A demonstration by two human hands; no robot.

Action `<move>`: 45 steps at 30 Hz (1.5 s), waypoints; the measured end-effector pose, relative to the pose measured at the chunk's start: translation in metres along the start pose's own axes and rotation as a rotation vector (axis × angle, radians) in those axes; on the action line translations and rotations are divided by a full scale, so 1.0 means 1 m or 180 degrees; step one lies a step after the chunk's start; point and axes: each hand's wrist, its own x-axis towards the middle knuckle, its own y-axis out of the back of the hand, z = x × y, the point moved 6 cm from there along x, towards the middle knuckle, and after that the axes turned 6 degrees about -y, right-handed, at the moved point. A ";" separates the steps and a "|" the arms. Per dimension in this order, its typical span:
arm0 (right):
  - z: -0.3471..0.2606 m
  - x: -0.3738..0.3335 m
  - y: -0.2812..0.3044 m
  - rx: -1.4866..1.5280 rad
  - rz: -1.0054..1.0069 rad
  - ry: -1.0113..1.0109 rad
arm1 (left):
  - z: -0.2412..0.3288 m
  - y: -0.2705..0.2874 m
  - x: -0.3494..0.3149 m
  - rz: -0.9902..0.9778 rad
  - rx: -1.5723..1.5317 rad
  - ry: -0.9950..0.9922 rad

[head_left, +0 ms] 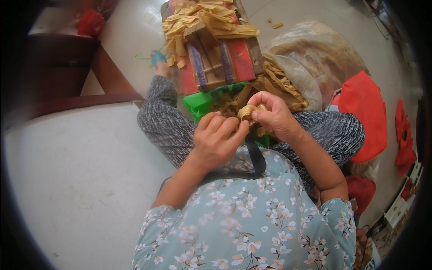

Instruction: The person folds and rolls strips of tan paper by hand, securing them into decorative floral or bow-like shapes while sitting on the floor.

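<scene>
Over my lap, my right hand pinches a small curled, folded yellow strip between thumb and fingertips. It looks like dried leaf or husk; I cannot tell exactly which. My left hand is closed, its fingers bent, with the fingertips meeting the strip's lower left side. What the left fingers grip there is partly hidden. Just beyond the hands, a bundle of longer brown-yellow strips lies beside a green bag.
Ahead stands a red bench bearing a wooden jig-like block and a heap of flat yellow strips. A large clear plastic bag sits beyond on the right. A red bag is by my right knee, a white tabletop to my left.
</scene>
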 end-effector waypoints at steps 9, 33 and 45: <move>0.009 0.008 -0.006 -0.0015 -0.0294 0.0273 | -0.029 -0.045 -0.038 0.0163 -0.3351 0.3380; -0.015 -0.029 -0.023 -0.3992 -0.0159 0.1554 | -0.020 -0.029 -0.019 -0.1329 -0.0374 0.0030; -0.051 -0.015 -0.013 -0.4023 -0.0032 0.2047 | -0.053 0.005 -0.003 -0.0738 -0.0410 0.0522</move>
